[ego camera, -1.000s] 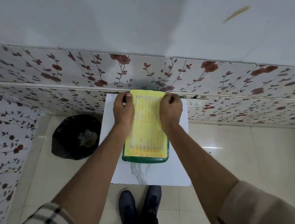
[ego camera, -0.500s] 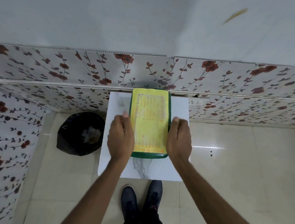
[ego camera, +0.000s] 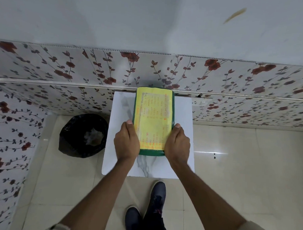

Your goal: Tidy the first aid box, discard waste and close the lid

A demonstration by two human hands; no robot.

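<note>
A green first aid box [ego camera: 153,122] with a yellow printed label across its closed lid lies on a small white marble-patterned table [ego camera: 180,161], its far end against the wall. My left hand [ego camera: 127,141] presses against the box's near left side and my right hand [ego camera: 178,143] against its near right side, so both hands clasp the box. What is inside the box is hidden by the lid.
A bin lined with a black bag [ego camera: 83,135], some crumpled waste in it, stands on the tiled floor left of the table. Flowered wall panels run behind and to the left. My dark shoes [ego camera: 148,210] are below the table's near edge.
My hands slid from the far end of the lid back along the box's sides to its near end. The lid stays down.
</note>
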